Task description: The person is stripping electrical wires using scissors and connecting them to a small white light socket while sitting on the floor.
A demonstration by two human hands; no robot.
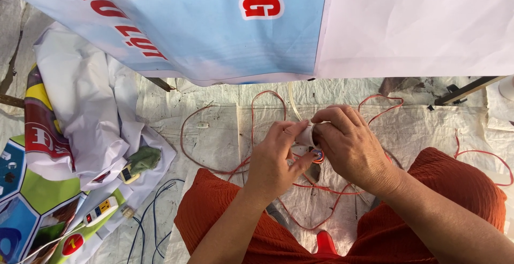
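My left hand (276, 159) and my right hand (350, 149) meet over my lap, both closed around a small white cylindrical fitting (306, 134). The left thumb and fingers pinch its near end; the right hand wraps its far side. A thin red wire (214, 169) runs from the fitting and loops across the white woven sheet (214, 130) on the ground. A bit of red and blue shows at the fitting's base, between my fingers. My knees in orange cloth (214, 205) frame the scene.
A blue and white printed banner (214, 23) hangs across the top. At left lie crumpled printed sheets (80, 109), a white power strip (100, 210), a small yellow tester (128, 174), a green cloth (143, 159) and blue wires (152, 216). A red tool handle (325, 242) sits between my knees.
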